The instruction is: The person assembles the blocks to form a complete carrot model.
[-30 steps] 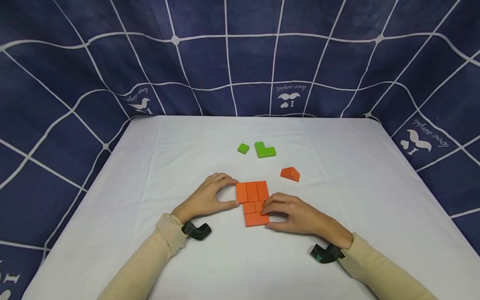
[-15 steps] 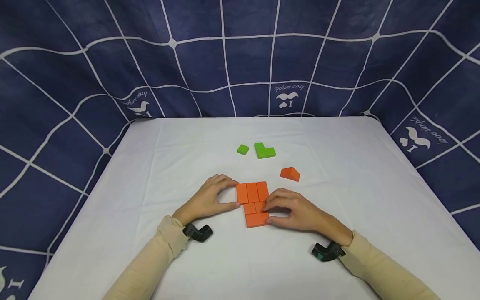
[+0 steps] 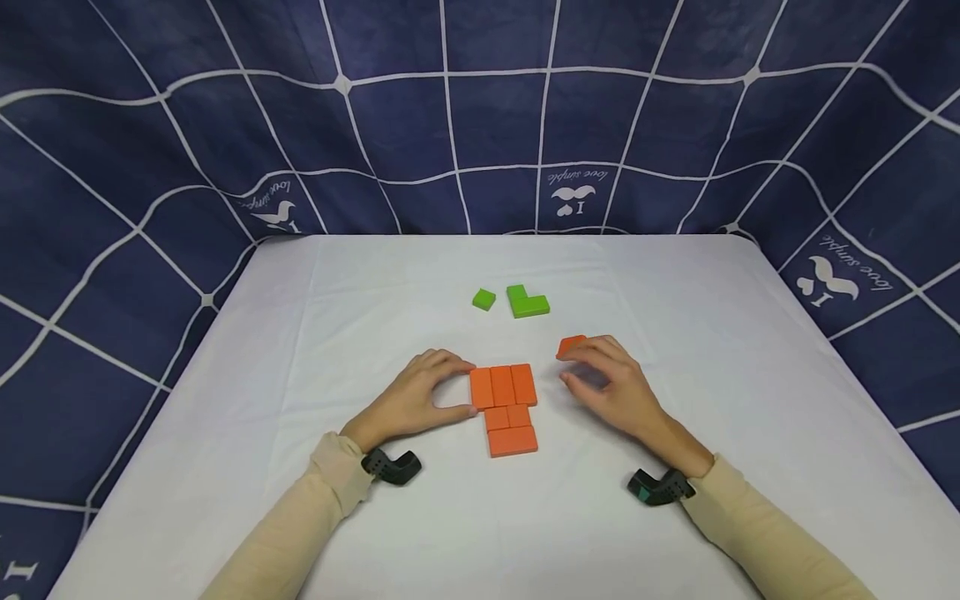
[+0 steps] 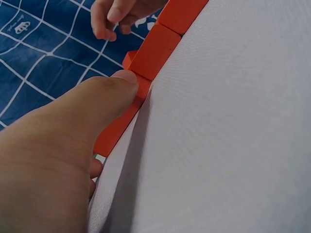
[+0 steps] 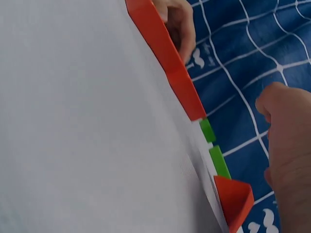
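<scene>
Orange blocks [image 3: 502, 387] — left fingers [image 3: 453, 413] gripping one, right fingers [image 3: 592, 356] parted, curtain [image 3: 495, 125] reading "love simple"

White "love simple" lettering stands upside down on the dark blue curtain [image 3: 495, 125] in a middle print [image 3: 573, 192], a left print [image 3: 276, 215] and a right print [image 3: 834, 279]; the middle and right ones also show "I", a heart and a moustache. Another "I" [image 3: 21, 572] stands at lower left.

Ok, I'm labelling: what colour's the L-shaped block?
The L-shaped block is green, clearest in head view.
</scene>
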Action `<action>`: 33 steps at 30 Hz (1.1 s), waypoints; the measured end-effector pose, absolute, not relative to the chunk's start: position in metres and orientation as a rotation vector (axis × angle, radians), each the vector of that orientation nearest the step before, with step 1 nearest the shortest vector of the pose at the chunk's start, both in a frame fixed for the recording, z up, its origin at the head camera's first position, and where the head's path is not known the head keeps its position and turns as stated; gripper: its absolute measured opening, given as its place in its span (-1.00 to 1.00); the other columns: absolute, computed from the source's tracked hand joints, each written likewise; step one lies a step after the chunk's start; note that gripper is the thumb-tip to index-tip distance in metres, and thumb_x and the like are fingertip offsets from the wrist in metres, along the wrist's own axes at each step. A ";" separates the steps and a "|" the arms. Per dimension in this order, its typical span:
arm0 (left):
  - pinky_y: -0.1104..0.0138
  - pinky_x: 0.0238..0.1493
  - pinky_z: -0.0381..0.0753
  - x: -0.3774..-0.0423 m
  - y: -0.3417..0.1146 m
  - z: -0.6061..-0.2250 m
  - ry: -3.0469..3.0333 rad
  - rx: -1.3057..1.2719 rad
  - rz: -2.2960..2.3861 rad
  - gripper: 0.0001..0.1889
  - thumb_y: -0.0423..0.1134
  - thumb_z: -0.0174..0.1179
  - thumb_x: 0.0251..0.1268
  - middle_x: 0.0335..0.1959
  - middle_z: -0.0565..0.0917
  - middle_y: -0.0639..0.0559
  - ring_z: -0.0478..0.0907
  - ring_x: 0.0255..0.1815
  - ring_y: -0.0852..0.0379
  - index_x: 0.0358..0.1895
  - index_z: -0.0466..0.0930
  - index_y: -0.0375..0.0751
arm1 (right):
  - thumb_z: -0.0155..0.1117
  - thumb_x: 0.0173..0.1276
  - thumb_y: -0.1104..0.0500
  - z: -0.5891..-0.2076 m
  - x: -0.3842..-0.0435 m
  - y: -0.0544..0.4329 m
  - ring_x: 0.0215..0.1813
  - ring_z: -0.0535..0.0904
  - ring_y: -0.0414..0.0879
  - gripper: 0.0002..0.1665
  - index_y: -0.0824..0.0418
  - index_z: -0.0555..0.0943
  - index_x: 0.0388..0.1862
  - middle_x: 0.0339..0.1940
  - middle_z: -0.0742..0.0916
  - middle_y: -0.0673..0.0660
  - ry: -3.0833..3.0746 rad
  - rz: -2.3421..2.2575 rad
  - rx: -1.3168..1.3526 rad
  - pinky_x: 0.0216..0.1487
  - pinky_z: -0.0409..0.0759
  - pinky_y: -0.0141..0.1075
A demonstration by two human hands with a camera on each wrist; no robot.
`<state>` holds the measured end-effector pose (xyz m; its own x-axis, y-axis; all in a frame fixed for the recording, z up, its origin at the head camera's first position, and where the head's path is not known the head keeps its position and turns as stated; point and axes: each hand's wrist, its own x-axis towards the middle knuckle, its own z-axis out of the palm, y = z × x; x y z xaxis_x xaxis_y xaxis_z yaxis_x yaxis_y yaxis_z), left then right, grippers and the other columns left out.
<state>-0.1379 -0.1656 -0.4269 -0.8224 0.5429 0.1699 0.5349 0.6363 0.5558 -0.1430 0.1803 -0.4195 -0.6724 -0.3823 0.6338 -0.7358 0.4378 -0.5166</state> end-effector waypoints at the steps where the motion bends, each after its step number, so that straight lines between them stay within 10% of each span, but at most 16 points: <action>1: 0.01 0.43 0.36 -0.138 -0.166 -0.427 2.831 0.933 0.954 -0.33 0.24 0.42 0.21 0.19 0.56 0.16 0.43 0.29 0.10 0.33 0.59 0.04 | 0.50 0.21 0.31 -0.419 -0.145 0.183 0.03 0.56 -0.04 -0.70 0.22 0.77 -0.05 -0.05 0.75 0.07 -2.278 1.114 0.898 0.10 0.48 -0.43; 13: 0.00 0.43 0.36 -0.140 -0.170 -0.423 2.821 0.907 0.968 -0.32 0.23 0.44 0.19 0.24 0.55 0.11 0.40 0.34 0.07 0.33 0.59 0.03 | 0.42 0.36 0.22 -0.426 -0.163 0.201 0.04 0.54 0.06 -0.50 0.28 0.62 0.27 0.14 0.66 0.24 -2.519 1.023 0.551 -0.01 0.49 -0.32; 33: -0.04 0.44 0.36 -0.140 -0.166 -0.425 2.816 0.916 0.958 -0.31 0.25 0.43 0.20 0.25 0.56 0.08 0.42 0.35 0.01 0.33 0.59 0.00 | 0.51 0.34 0.15 -0.425 -0.162 0.208 -0.04 0.63 0.04 -0.59 0.10 0.65 0.14 0.00 0.77 0.15 -2.664 1.033 0.624 0.03 0.58 -0.02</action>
<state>-0.1402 -0.1658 -0.4253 -0.8265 0.5413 0.1547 0.5233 0.6374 0.5655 -0.1623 0.2076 -0.4247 -0.8866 -0.3080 0.3452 -0.4602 0.6632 -0.5902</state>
